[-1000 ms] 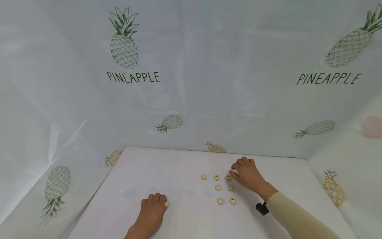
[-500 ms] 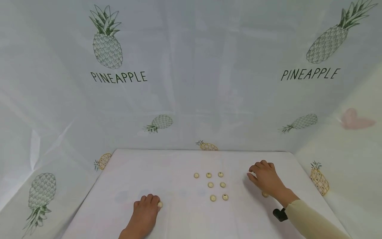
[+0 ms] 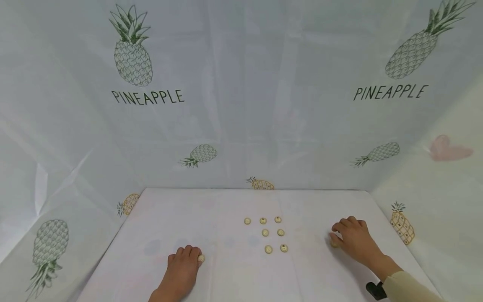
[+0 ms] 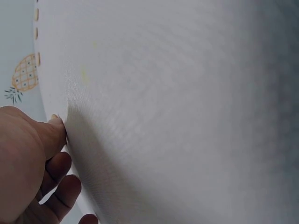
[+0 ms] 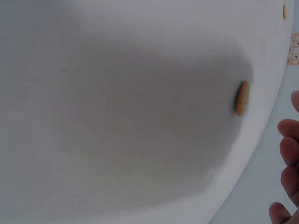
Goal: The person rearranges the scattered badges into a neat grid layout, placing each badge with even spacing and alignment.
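On the right half of the table, my right hand [image 3: 356, 240] hovers with bent, parted fingers by a small round wooden disc [image 3: 333, 243]. In the right wrist view the same disc [image 5: 242, 98] lies flat, a gap between it and the fingers [image 5: 289, 150]. My left hand [image 3: 182, 270], lower left, pinches another round disc [image 3: 201, 258] by the table surface. Only a sliver of that disc [image 4: 54, 116] shows past the thumb in the left wrist view. Between the hands lie several more cream discs [image 3: 265, 233], in rows of three, two and two.
A white sheet covers the table [image 3: 181, 209]. Behind it hangs a pale curtain [image 3: 260, 105] printed with pineapples, close against the far edge. A dark object [image 3: 375, 290] sits at the right wrist.
My right hand has moved right, away from the grouped discs, and come down to the single disc at the right. The left hand stays on its disc. The head view has shifted slightly.
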Tool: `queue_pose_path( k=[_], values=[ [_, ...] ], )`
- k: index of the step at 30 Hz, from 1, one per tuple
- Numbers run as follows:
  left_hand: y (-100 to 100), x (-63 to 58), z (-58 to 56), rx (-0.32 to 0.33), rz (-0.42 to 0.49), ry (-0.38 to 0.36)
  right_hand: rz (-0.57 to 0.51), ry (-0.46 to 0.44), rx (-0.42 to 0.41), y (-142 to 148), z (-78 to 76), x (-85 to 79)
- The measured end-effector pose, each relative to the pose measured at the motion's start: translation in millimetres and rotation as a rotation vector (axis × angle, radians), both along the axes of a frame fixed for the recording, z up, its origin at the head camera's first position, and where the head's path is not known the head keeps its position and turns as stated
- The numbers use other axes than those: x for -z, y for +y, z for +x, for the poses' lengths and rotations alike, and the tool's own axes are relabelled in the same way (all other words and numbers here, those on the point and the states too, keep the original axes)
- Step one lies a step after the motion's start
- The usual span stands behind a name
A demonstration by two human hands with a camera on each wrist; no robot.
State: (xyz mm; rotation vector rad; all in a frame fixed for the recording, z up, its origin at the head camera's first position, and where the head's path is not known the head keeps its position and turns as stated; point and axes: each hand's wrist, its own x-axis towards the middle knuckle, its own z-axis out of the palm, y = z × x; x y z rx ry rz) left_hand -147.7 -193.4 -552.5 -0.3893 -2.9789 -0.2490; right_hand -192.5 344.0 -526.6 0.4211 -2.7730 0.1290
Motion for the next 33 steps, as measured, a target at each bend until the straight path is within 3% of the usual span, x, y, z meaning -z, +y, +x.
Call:
queue_pose_path(
  k=[10,16,23,33],
  values=[
    [-1.2,4.6,5.5,-0.009,-0.001,0.007,0.062,0.025,0.023,4.5,18.6,19.4],
    [-1.5,15.4,7.0,-0.022,0.002,0.043,0.049,-0.025,0.036,5.5,25.0,26.1],
    [-0.7,24.0,4.9,-0.033,-0.024,0.08,0.041,-0.026,0.045,5.4,23.6,35.4],
    [-0.5,16.5,-3.9,-0.025,-0.025,0.072,-0.058,-0.044,0.034,4.1,17.9,33.0]
  ],
)
